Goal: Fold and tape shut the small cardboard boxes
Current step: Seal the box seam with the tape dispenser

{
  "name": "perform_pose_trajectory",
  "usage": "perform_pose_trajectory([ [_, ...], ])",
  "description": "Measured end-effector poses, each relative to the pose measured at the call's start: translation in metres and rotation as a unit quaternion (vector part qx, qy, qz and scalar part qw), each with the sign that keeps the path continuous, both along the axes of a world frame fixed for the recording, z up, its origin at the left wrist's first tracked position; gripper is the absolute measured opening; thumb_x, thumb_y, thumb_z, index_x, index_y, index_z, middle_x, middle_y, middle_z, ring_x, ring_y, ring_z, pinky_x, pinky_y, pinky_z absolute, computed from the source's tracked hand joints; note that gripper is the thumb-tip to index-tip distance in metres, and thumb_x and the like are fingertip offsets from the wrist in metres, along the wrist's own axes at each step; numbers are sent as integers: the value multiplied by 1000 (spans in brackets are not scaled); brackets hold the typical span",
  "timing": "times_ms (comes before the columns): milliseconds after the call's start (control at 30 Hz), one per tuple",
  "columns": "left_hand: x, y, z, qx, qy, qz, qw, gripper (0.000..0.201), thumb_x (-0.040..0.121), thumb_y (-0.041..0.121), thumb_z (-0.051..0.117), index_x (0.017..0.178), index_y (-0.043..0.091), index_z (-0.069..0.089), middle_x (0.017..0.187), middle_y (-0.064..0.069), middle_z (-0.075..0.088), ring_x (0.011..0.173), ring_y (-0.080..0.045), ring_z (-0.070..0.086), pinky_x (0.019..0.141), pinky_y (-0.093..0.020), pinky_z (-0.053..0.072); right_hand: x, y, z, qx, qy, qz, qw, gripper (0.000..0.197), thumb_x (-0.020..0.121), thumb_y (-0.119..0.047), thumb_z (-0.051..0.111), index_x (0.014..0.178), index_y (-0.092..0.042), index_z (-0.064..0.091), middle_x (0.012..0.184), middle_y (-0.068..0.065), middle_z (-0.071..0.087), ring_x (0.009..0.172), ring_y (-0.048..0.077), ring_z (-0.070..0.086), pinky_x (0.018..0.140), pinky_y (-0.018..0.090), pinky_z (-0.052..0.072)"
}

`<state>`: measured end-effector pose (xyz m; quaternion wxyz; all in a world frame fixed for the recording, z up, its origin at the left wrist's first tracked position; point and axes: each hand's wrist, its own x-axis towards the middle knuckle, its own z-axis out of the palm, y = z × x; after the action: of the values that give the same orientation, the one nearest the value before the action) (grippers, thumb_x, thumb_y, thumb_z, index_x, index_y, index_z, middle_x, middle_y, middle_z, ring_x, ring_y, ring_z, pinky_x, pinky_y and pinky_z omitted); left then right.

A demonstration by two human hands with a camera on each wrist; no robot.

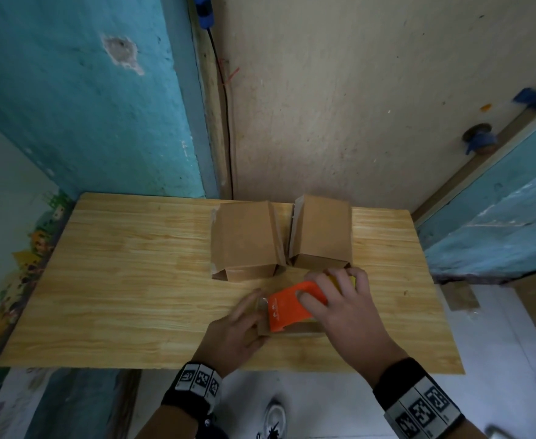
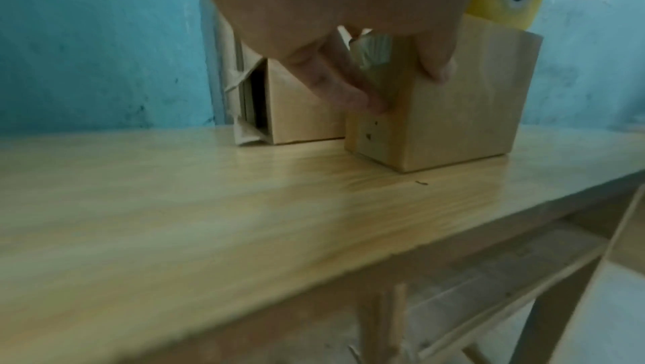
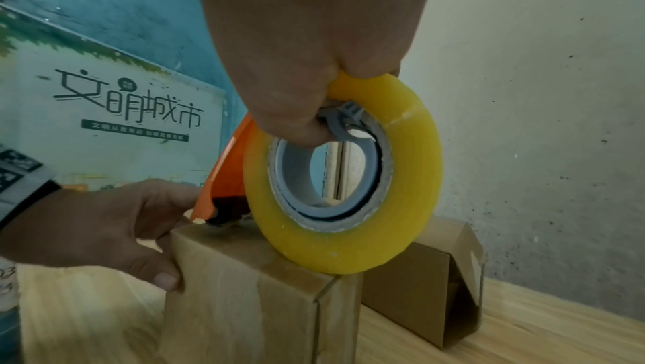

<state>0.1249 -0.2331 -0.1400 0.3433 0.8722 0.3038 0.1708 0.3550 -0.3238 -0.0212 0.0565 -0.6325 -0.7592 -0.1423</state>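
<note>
A small cardboard box [image 1: 298, 330] stands near the table's front edge, mostly hidden under my hands. My left hand [image 1: 239, 324] grips its left end, fingers [image 2: 349, 88] on the end face and thumb on the side of the box [image 2: 453, 110]. My right hand [image 1: 345, 312] holds an orange tape dispenser [image 1: 287, 308] with a yellow tape roll [image 3: 349, 246]. The roll rests on the top of the box [image 3: 251, 301], and the dispenser's blade end [image 3: 226, 171] sits at the left edge by my left hand [image 3: 104, 232].
Two larger cardboard boxes [image 1: 244, 239] [image 1: 322, 232] stand side by side at the back of the wooden table [image 1: 117, 280], just behind my hands, with loose end flaps. Walls close in at the back and left. A shoe [image 1: 274, 416] shows below the table's front edge.
</note>
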Motion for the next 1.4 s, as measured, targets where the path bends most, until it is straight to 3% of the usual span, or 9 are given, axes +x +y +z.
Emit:
perform_pose_trajectory([
  [133,1,-1,2,69,61,-2,996,42,81,47,72,117,35,52,163,28,24,58,0,63,50,-16,52,-2,0,1,-6,-1,7,1000,28,87,-19,50,111,-25,65,121,10,66,106,39,62,94,58,47],
  [233,-2,-4,-1,76,69,23,994,46,88,55,59,130,42,48,161,35,21,56,-2,62,48,-22,55,5,1,2,-9,1,2,1000,38,79,-14,70,116,-25,65,124,10,65,105,38,61,93,55,46],
  [367,-3,-6,-5,103,104,12,989,72,95,59,45,159,38,18,166,29,9,60,0,66,45,-22,55,12,-1,5,-32,9,15,999,54,75,-11,79,124,-26,62,128,11,63,105,39,61,88,55,48],
  [667,-5,-2,-6,137,143,1,980,69,100,62,37,161,39,17,167,27,9,53,-1,62,40,-23,51,22,1,5,-35,-19,35,999,55,78,-12,77,129,-27,63,132,12,62,109,43,57,87,53,47],
  [900,-3,-2,0,117,146,11,982,68,98,64,37,160,37,25,166,29,14,60,6,63,41,-15,48,30,-9,3,-28,-3,15,999,57,73,-11,79,125,-27,64,125,14,63,105,44,59,82,54,48],
  [1067,-1,0,3,108,140,5,984,69,99,65,37,161,40,18,165,31,12,69,9,66,44,-14,49,33,-10,4,-36,24,-30,999,42,86,-26,49,124,-28,66,126,11,64,107,44,59,87,55,46],
  [1133,-2,1,3,112,144,4,983,69,99,65,37,160,43,16,165,33,9,76,11,67,46,-15,51,42,-15,1,-37,23,-47,998,41,83,-22,62,123,-27,66,126,11,64,108,44,59,89,56,45],
  [1233,-3,3,6,104,148,5,983,68,99,65,37,160,45,14,163,36,5,81,12,67,51,-18,54,69,-31,-7,-61,51,-111,991,69,56,-16,95,119,-24,69,123,11,64,109,40,54,87,54,46],
  [1400,4,3,15,132,175,2,976,70,93,65,42,158,45,24,162,39,6,80,10,68,54,-19,55,76,-48,-19,-67,92,-151,982,72,48,-15,100,113,-19,69,116,14,61,104,37,53,82,53,50],
])
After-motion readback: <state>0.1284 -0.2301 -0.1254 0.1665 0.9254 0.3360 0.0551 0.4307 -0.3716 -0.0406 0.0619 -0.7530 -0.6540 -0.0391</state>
